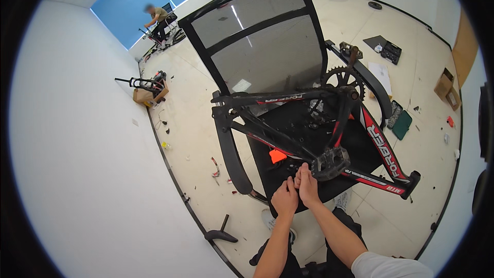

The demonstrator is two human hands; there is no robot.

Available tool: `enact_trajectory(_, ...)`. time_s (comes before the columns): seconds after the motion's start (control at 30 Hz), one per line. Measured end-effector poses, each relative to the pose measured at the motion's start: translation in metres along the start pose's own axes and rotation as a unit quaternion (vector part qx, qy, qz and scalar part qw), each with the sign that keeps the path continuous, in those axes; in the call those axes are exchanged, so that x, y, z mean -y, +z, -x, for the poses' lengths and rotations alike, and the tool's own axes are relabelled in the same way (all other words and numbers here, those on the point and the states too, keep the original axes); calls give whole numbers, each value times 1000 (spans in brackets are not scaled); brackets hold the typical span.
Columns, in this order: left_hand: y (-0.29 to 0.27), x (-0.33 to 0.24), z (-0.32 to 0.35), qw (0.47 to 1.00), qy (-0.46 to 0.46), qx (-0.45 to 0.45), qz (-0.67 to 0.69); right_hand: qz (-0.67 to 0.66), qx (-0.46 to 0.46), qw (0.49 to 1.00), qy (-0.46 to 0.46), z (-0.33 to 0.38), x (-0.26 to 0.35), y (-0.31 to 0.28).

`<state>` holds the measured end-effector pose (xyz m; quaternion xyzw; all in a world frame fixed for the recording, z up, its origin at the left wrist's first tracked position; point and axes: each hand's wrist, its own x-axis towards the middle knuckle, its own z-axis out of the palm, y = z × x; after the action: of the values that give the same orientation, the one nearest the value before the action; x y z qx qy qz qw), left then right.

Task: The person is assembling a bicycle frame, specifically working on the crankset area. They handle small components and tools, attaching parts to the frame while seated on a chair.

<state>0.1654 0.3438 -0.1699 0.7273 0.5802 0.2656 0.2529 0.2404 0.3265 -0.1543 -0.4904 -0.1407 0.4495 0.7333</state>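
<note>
A black and red bicycle frame [383, 146] lies across the seat of a black office chair [247, 31]. Its chainring [343, 80] and one crank are on the far side, and a black pedal [331, 163] is on the near side. My left hand [284, 198] and my right hand [307, 185] meet just left of that pedal, fingers closed and pinched together. Whatever is between the fingers is too small or hidden to name. An orange piece [277, 155] lies on the seat beyond my hands, among small dark parts.
The chair's armrests [231, 159] flank the bicycle frame. On the floor to the right are a green case [402, 125], a black tool case [390, 53] and a cardboard box [444, 85]. A box of parts [152, 92] stands left. Another person [157, 19] works far back.
</note>
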Motion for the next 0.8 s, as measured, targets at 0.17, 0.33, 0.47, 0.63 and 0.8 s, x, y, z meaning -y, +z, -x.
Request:
enact_trajectory(0.17,6,8,2,998,23,-28,47,-6,-3,1000,7,-5,-5,-2)
enact_trajectory(0.33,10,12,3,998,36,-15,39,-109,-19,991,71,-17,-11,-12)
enact_trajectory(0.47,10,10,1,998,44,-34,40,-47,-27,998,38,-13,-1,-2)
enact_trajectory(0.63,-7,2,-3,995,7,13,103,40,15,999,-15,0,7,7)
enact_trajectory(0.8,-9,-7,-9,988,-20,39,145,15,20,1000,-13,3,9,5)
